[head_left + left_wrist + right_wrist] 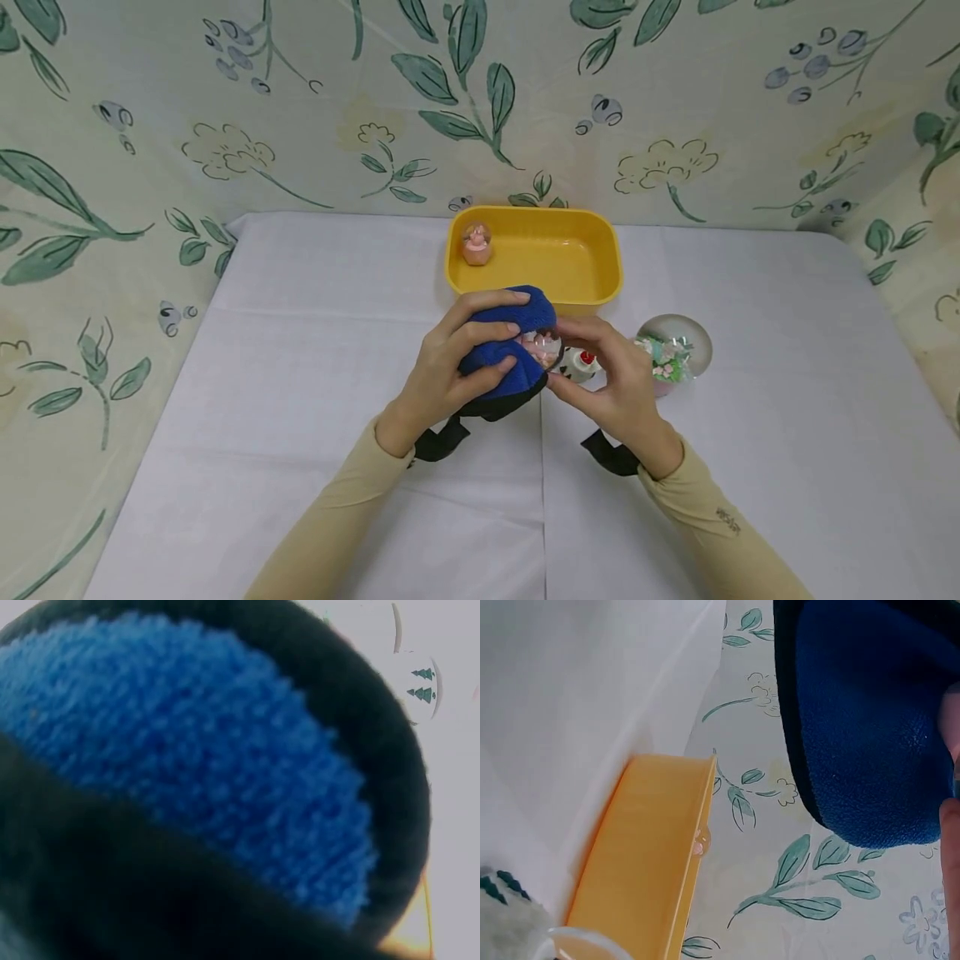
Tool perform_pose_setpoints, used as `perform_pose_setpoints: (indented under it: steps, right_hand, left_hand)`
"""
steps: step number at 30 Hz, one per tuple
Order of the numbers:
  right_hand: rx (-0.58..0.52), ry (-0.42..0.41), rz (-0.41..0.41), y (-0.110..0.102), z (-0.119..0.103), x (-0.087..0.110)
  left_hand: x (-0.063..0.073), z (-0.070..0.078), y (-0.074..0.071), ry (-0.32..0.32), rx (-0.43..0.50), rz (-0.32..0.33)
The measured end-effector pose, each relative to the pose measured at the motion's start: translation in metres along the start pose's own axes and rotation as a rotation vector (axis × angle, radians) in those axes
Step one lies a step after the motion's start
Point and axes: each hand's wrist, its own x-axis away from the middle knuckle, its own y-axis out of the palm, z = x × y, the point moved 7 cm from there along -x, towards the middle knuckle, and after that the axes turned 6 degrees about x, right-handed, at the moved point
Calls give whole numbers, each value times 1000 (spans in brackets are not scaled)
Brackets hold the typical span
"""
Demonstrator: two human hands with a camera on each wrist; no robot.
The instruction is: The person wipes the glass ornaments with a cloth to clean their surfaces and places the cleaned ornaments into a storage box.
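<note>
Left fingers (pixel 483 334) curl over cloth (pixel 528 378) | right fingers (pixel 596 331) pinch globe (pixel 538 347) | I'd press lightly, turning the globe slowly against the cloth

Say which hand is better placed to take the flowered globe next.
Probably the right hand, once free: it is beside the flowered globe, while the left hand is farther off, gripping the blue cloth.

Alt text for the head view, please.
A person's left hand and right hand hold a small clear globe in a blue cloth above a white table. Beyond them, a yellow tray holds a pink globe at its left end; a floral globe sits to the right.
</note>
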Motion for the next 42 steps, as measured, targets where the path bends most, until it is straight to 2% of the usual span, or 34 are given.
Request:
perform_pose_setpoints:
  steps: [2,5,7,12,13,15,18,26,30,34,37,39,42]
  right_hand:
    - [25,4,15,0,0,0]
    - [18,86,17,0,4,1]
    - [-49,193,11,1,9,2]
    - [-270,525,-2,4,25,9]
    - [-285,564,-8,5,27,10]
    - [-278,592,-26,6,27,10]
    - [-211,513,-58,7,23,8]
    - [0,76,-70,5,0,-1]
    - [152,-62,-46,3,-7,-3]
    - [218,-114,-5,-1,-10,-4]
    - [222,-110,17,-3,-10,-5]
    - [203,-65,26,-4,-7,-5]
    - [108,63,23,-3,0,-4]
  left_hand:
    - [0,0,1,-2,3,-11]
    - [1,1,3,-6,4,-31]
    - [1,1,5,-6,1,-46]
    - [3,2,9,24,-44,-76]
    - [4,2,9,30,-52,-77]
    - [5,1,9,38,-59,-66]
    - [5,0,7,40,-54,-35]
    - [2,1,-2,15,-30,58]
    - [2,1,-3,-5,-3,64]
    - [0,1,-2,-11,24,37]
    - [-1,2,1,-15,33,3]
    - [-1,2,3,-17,30,-19]
    - [0,3,5,-3,12,-44]
